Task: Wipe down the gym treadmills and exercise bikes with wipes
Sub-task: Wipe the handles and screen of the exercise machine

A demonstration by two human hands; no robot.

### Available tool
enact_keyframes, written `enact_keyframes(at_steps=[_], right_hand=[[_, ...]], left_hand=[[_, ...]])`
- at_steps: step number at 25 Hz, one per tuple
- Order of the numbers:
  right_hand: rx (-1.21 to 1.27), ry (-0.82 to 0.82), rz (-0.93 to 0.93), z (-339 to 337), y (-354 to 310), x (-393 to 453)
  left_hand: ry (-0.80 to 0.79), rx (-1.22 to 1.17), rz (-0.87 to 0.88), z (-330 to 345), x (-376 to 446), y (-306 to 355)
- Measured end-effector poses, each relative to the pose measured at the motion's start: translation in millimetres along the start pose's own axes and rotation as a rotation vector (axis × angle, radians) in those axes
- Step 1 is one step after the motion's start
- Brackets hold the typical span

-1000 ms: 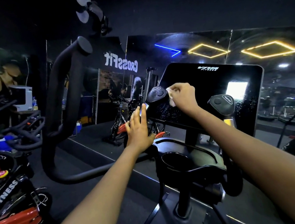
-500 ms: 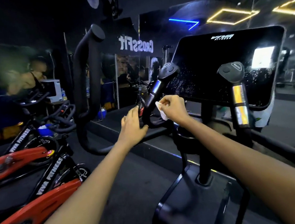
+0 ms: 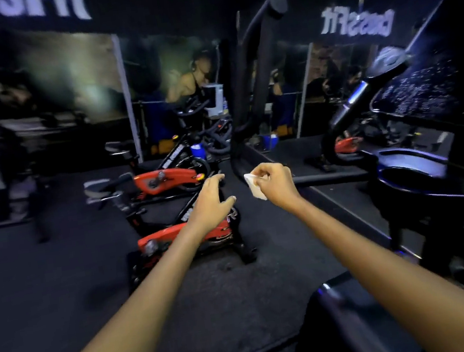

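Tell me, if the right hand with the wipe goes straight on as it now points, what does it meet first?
Probably the black curved handlebar of the machine, which stands just beyond the right hand and its white wipe. Depth is unclear in this blurred view, so the hand may pass beside the bar.

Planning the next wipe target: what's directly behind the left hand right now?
Behind the left hand stands the nearer red spin bike; the hand and forearm cover its handlebar end and some frame lettering. The right hand pinches the wipe beside it.
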State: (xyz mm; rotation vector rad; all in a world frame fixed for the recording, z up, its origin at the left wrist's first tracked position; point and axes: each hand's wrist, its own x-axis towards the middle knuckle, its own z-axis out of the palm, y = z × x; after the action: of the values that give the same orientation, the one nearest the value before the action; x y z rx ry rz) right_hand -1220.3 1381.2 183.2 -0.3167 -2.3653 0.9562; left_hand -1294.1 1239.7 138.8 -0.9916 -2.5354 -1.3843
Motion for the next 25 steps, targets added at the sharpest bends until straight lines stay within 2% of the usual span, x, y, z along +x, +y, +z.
enact_keyframes(at_steps=[9,18,25], right_hand=[[0.142,-0.394,-0.206,112,-62,-71],[0.346,-0.840,-0.420,220,-180,-194],[0.487,-1.101,-0.552,282,-271,-306]], left_hand=[[0.270,0.156,-0.323,-87,-144,-48],[0.572,0.300,-0.658,-184,-331,-70],[0.756,0.384,-0.877,-242,-470,-68]])
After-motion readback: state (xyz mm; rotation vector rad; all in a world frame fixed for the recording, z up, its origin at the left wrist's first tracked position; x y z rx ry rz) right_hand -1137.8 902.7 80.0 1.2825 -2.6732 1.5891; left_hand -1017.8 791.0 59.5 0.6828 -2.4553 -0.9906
